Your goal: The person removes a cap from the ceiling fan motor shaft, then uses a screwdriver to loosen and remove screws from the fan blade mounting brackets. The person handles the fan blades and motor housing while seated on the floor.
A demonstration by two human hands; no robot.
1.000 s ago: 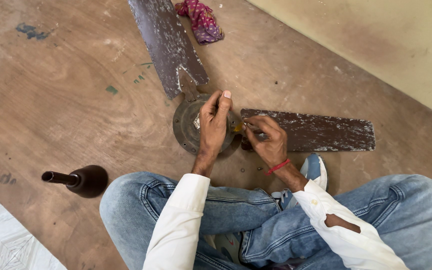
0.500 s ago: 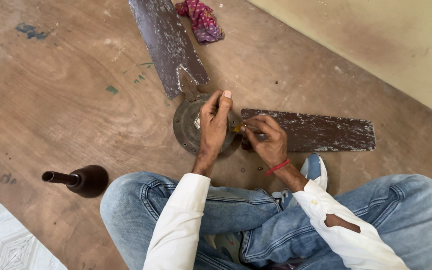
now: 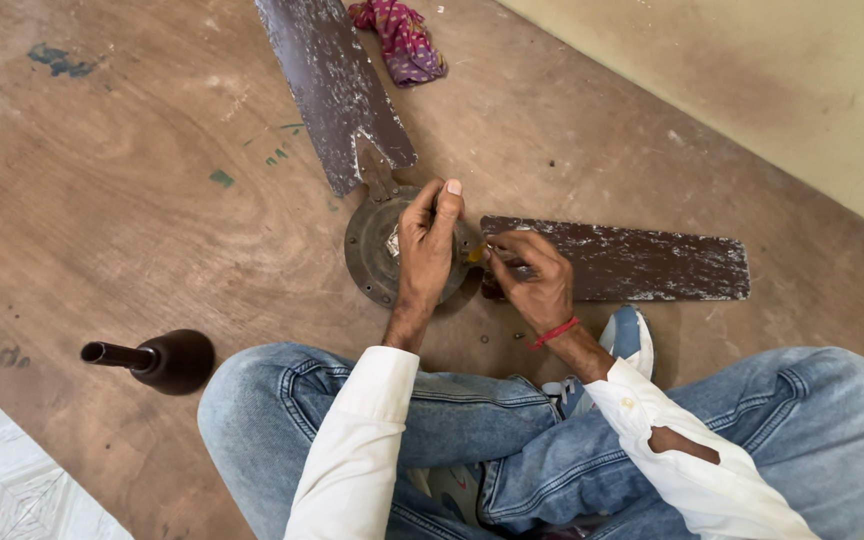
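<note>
Left hand: my left hand (image 3: 424, 245) lies flat over the fan motor (image 3: 377, 250), fingers pressed together and stretched toward the far rim, palm down on the round housing.
Right hand: my right hand (image 3: 532, 280) sits just right of the motor, fingers curled and pinched around a small tool (image 3: 482, 252) with a yellowish bit showing at its tip; I cannot tell exactly what the tool is. A red thread circles that wrist.
Fan motor: a round, dark, dusty disc resting on the floor (image 3: 132, 200), just in front of my knees, between the 2 blades.
Blades: 1 blade (image 3: 332, 90) runs from the motor up toward the top edge; the other blade (image 3: 632, 265) runs right, behind my right hand. Both are brown with flaking pale patches.
Other things: a dark bell-shaped cover with a short pipe (image 3: 157, 360) lies on the floor beside my left knee, well apart from the motor. A crumpled pink cloth (image 3: 402, 40) lies near the far blade.
Me: seated on the floor in blue jeans and white sleeves.
</note>
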